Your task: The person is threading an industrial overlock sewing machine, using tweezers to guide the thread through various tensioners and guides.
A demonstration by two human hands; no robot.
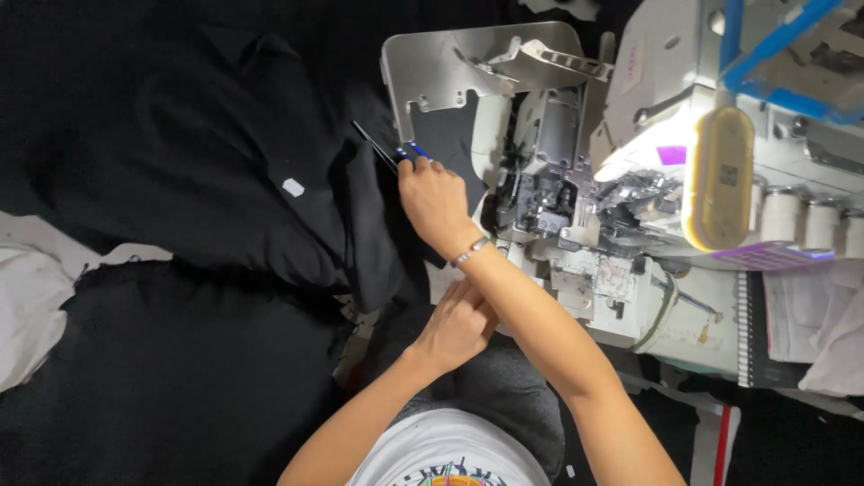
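My right hand (pixel 435 200) is closed around small blue-handled snips (pixel 396 153), whose dark blades point up and left over black fabric (pixel 225 180) at the edge of the sewing machine's metal plate (pixel 432 67). A thin bracelet sits on that wrist. Lower down, my left hand (pixel 459 322) is curled with its fingers tucked under my right forearm, next to the machine's front edge; what it grips is hidden.
A white overlock sewing machine (pixel 621 180) fills the upper right, its light on and a yellow cover facing me. Black cloth with a small white tag (pixel 293 187) piles across the left. White fabric (pixel 31 306) lies at the far left edge.
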